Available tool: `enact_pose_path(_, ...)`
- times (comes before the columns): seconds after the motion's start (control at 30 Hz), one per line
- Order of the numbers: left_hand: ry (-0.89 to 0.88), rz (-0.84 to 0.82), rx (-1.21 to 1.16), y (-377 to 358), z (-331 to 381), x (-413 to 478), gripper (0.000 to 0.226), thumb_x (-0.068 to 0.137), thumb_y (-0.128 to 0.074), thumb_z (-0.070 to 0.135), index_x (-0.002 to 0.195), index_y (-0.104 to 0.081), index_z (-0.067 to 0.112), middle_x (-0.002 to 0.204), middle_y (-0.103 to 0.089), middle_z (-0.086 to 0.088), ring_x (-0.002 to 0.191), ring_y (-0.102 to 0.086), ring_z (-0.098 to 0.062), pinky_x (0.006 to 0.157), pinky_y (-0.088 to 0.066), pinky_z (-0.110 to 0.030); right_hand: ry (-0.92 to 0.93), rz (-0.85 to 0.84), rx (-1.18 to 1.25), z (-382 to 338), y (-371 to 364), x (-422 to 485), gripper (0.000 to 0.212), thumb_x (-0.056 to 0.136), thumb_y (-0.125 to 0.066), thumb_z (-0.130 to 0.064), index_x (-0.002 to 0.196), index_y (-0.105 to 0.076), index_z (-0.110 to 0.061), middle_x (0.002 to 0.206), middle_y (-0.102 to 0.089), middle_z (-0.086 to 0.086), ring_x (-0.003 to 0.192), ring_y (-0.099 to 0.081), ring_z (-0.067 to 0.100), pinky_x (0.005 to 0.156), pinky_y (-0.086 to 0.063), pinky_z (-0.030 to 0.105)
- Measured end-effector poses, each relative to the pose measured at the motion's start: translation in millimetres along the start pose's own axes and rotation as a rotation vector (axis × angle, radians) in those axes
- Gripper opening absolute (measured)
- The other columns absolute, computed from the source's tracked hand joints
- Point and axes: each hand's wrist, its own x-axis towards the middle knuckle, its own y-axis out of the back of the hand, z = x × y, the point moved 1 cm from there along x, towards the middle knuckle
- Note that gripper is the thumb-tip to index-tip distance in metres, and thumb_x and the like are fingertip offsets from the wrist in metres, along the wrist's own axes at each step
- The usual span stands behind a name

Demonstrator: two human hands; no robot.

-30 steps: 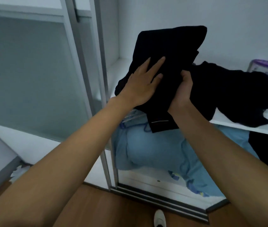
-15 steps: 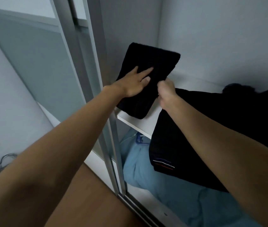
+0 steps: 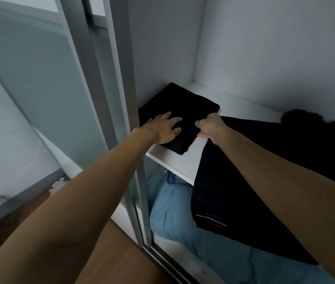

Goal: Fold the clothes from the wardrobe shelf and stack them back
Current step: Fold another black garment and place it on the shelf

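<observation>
Left hand (image 3: 165, 130) lies flat, fingers spread, on the folded black garment (image 3: 191, 105) in the shelf's (image 3: 172, 160) left corner. Right hand (image 3: 209, 127) is curled at its right edge; whether it pinches the cloth cannot be told. Unfolded dark clothes (image 3: 224, 191) hang over the shelf edge beside.

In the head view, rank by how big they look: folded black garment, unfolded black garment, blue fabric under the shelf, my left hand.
Largest: unfolded black garment and blue fabric, too alike to rank, since both are partly hidden.
Next: folded black garment.
Smallest: left hand, resting on the folded one.
</observation>
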Motion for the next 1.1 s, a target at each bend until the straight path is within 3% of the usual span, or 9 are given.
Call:
enact_pose_path(0.1, -0.007, -0.028, -0.057, 0, -2, 3, 0.057, 0.103, -0.032, 0.05, 0.156, -0.013, 0.039, 0.168, 0.002, -0.003, 0.153, 0.002, -0.027, 0.12, -0.001, -0.053, 0.09, 0.033, -0.225, -2, 11, 0, 0.006, 0.094, -0.057, -0.001, 0.091, -0.059, 0.004, 0.09, -0.056, 0.015, 0.08, -0.058, 0.026, 0.073, -0.052, 0.035)
enact_pose_path(0.3, -0.175, 0.181, -0.206, 2, 15, -5, 0.05, 0.102, -0.046, 0.026, 0.151, -0.035, 0.024, 0.167, -0.001, -0.001, 0.153, 0.006, -0.022, 0.119, 0.009, -0.05, 0.394, 0.327, -0.442, 3, 57, -48, 0.03, 0.09, -0.059, -0.008, 0.119, -0.069, -0.008, 0.119, -0.069, 0.008, 0.11, -0.063, 0.021, 0.095, -0.041, 0.02)
enact_pose_path(0.4, -0.393, 0.27, -0.298, 3, 45, -14, 0.046, 0.102, -0.048, 0.024, 0.147, -0.041, 0.017, 0.165, -0.016, -0.005, 0.152, -0.009, -0.023, 0.122, 0.0, -0.045, 0.313, 0.404, -0.551, 21, 86, -73, 0.034, 0.093, -0.059, -0.015, 0.127, -0.063, -0.009, 0.128, -0.064, 0.01, 0.117, -0.059, 0.025, 0.096, -0.04, 0.024)
enact_pose_path(0.57, -0.518, 0.113, -0.484, -15, 90, -22, 0.064, 0.098, -0.058, 0.027, 0.151, -0.03, 0.006, 0.16, -0.024, -0.011, 0.147, -0.024, -0.025, 0.118, -0.019, -0.03, 0.092, 0.605, -0.657, 62, 125, -135, 0.045, 0.094, -0.06, -0.022, 0.138, -0.055, -0.013, 0.132, -0.062, 0.009, 0.117, -0.059, 0.025, 0.091, -0.044, 0.027)
enact_pose_path(0.7, -0.432, -0.049, -0.5, -32, 118, -20, 0.079, 0.092, -0.063, 0.039, 0.152, -0.023, 0.007, 0.158, -0.023, -0.013, 0.141, -0.034, -0.029, 0.113, -0.031, -0.034, -0.055, 0.752, -0.809, 85, 142, -181, 0.058, 0.088, -0.066, -0.034, 0.141, -0.049, -0.019, 0.142, -0.051, 0.009, 0.132, -0.045, 0.033, 0.107, -0.041, 0.049)
enact_pose_path(0.83, -0.471, -0.102, -0.325, -50, 132, -26, 0.089, 0.083, -0.07, 0.052, 0.152, -0.028, 0.014, 0.155, -0.031, -0.01, 0.141, -0.03, -0.034, 0.114, -0.033, -0.049, -0.127, 0.726, -0.674, 106, 151, -204, 0.07, 0.086, -0.07, -0.028, 0.148, -0.039, -0.014, 0.147, -0.043, 0.016, 0.132, -0.046, 0.034, 0.11, -0.041, 0.043)
enact_pose_path(0.93, -0.519, -0.071, -0.127, -50, 135, -36, 0.073, 0.084, -0.065, 0.058, 0.144, -0.043, 0.023, 0.149, -0.039, -0.007, 0.138, -0.032, -0.036, 0.108, -0.036, -0.054, -0.109, 0.825, -0.492, 120, 155, -215, 0.062, 0.087, -0.065, -0.021, 0.144, -0.043, -0.011, 0.142, -0.049, 0.014, 0.126, -0.053, 0.029, 0.108, -0.044, 0.038)
enact_pose_path(1.03, -0.527, 0.005, -0.053, -46, 136, -48, 0.031, 0.092, -0.059, 0.049, 0.111, -0.063, 0.024, 0.127, -0.055, -0.004, 0.129, -0.042, -0.033, 0.104, -0.035, -0.057, -0.143, 0.893, -0.377, 130, 161, -224, 0.061, 0.087, -0.065, -0.024, 0.143, -0.044, -0.012, 0.142, -0.05, 0.012, 0.128, -0.051, 0.028, 0.108, -0.043, 0.036)
enact_pose_path(1.1, -0.511, 0.003, -0.042, -49, 135, -56, 0.023, 0.098, -0.053, 0.038, 0.087, -0.062, 0.02, 0.109, -0.061, -0.003, 0.12, -0.047, -0.029, 0.106, -0.032, -0.058, -0.168, 0.912, -0.355, 138, 167, -229, 0.064, 0.086, -0.066, -0.026, 0.143, -0.041, -0.01, 0.141, -0.049, 0.013, 0.128, -0.051, 0.03, 0.109, -0.043, 0.04)
